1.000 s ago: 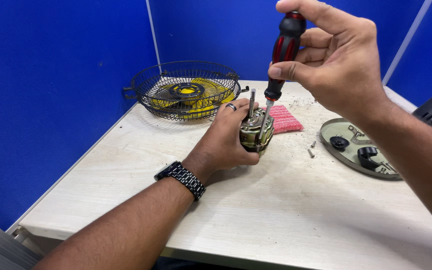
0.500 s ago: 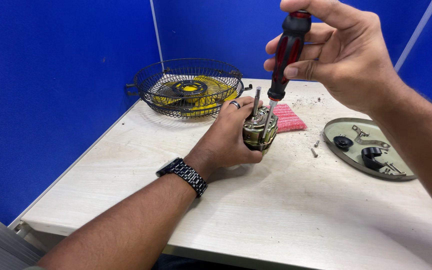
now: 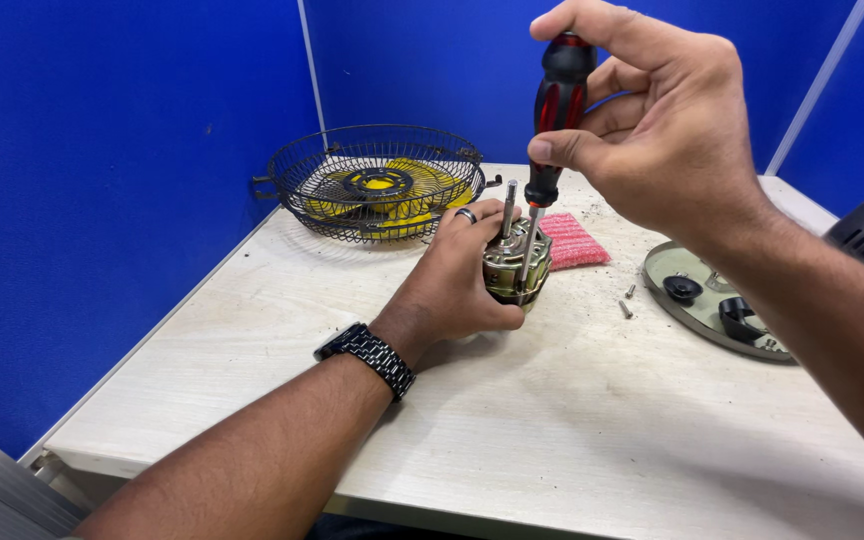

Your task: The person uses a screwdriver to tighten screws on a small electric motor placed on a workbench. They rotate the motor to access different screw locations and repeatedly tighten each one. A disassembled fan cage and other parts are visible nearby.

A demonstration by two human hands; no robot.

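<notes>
L hand [image 3: 452,285] clamped round small motor [image 3: 515,265], upright mid-table, shaft up. R hand [image 3: 652,130] closed on red/black screwdriver [image 3: 552,120], tip down in motor housing. Keep driver vertical & seated in screw head, press down, motor braced vs table [image 3: 552,430]. Loose screws [image 3: 627,300] just beside, toward right edge; don't knock them.

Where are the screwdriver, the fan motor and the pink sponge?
screwdriver [image 3: 560,95]: head view, on the red and black handle.
fan motor [image 3: 508,268]: head view, on the metal housing.
pink sponge [image 3: 574,240]: head view, on its top face.
</notes>
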